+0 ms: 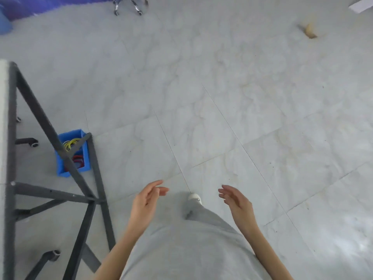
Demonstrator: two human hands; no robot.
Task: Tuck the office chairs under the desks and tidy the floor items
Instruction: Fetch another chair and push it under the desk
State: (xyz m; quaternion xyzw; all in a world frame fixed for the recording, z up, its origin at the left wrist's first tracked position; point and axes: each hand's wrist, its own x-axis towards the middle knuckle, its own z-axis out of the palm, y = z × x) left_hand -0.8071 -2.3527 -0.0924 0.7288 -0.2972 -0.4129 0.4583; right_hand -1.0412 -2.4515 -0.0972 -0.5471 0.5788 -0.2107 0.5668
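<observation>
A pale grey marbled tile floor [242, 118] fills nearly the whole head view, crossed by thin grout lines. At the left edge stands a desk: a strip of its white top [3, 118] runs down the frame edge, and beneath it a dark metal desk frame [50, 130] spreads in slanted bars that meet near the lower left. Chair casters [33, 142] and dark chair legs show under the desk, behind the frame bars, one near the middle of the left edge and another [54, 254] at the lower left. A blue bin [60, 170] sits on the floor within the frame's legs, holding yellow and red coiled items that are too blurred to identify. At the far edge of the floor, top centre, the chromed wheeled base of an office chair [129, 6] stands in the open beside a purple-blue mass [30, 7] in the top left corner. A small tan object [310, 31] lies on the floor toward the top right, with a white flat thing [361, 5] at that corner.

The middle and right of the floor lie broad and bare.

The left hand [146, 201] and right hand [236, 201] hang over the floor in front of a grey garment [181, 249], fingers loose, slightly spread, holding nothing. A white shoe [194, 197] shows between them.
</observation>
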